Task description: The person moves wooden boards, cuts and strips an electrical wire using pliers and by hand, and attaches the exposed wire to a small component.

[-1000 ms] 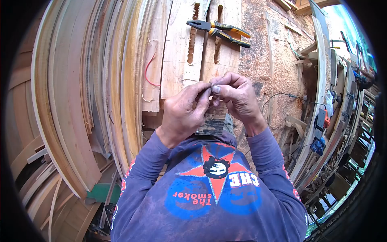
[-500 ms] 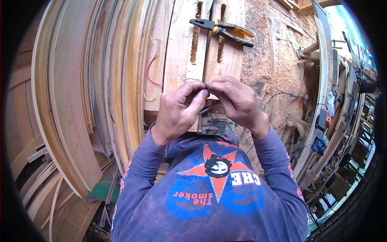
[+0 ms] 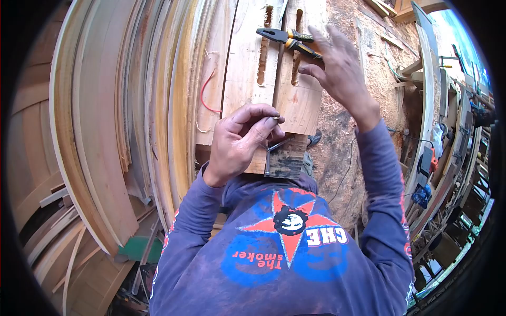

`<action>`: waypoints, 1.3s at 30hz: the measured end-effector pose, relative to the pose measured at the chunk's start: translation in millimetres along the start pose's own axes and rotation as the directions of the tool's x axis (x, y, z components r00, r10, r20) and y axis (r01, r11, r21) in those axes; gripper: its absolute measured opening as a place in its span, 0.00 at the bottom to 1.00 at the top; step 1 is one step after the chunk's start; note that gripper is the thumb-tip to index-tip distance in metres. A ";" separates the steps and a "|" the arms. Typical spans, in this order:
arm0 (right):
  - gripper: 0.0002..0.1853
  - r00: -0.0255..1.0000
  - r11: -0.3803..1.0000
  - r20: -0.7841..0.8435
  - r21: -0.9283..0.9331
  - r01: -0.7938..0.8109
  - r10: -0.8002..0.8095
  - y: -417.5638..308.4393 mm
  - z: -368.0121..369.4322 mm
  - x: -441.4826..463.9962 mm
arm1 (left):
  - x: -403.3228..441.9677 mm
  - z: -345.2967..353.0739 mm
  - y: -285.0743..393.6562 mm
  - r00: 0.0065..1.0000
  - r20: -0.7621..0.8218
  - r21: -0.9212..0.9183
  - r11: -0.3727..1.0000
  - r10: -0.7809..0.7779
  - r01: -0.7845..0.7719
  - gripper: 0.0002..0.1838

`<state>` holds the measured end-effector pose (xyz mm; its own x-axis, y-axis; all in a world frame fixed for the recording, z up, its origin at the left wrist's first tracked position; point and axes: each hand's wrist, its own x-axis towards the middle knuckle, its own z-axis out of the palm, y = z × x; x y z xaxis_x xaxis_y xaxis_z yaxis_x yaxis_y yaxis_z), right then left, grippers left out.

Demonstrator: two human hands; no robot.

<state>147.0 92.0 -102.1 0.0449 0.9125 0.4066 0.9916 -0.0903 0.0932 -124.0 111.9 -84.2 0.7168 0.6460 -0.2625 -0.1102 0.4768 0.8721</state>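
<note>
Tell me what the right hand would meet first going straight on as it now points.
The right hand would likely meet the black-and-yellow metal pliers first, at the handle end, which it partly covers in view. Depth is unclear, so contact can't be judged.

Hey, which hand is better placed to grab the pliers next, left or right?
Probably the right. The right hand is open at the handle end of the pliers, overlapping it in view, while the left hand is farther off, pinching a small piece.
</note>
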 end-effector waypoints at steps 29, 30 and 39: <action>0.44 0.984 0.792 0.176 0.601 -0.107 -0.001 -43.7 -79.6 -67.8 | -4.8 25.1 -2.3 0.932 -0.031 0.187 0.918 0.362 -0.350 0.12; 0.45 0.986 0.809 0.162 0.583 -0.076 -0.024 -45.1 -78.9 -67.5 | -6.7 25.3 -2.3 0.947 -0.031 0.146 0.938 0.321 -0.313 0.11; 0.39 0.986 0.831 0.155 0.555 -0.037 -0.060 -55.5 -88.0 -64.2 | -18.8 23.4 6.5 0.981 -0.046 0.064 0.981 0.187 -0.184 0.13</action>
<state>78.3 3.3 -53.4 0.0037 0.9670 0.2548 0.8897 0.1131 -0.4423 -122.1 89.0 -63.9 0.6511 0.7504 -0.1133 -0.1959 0.3104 0.9302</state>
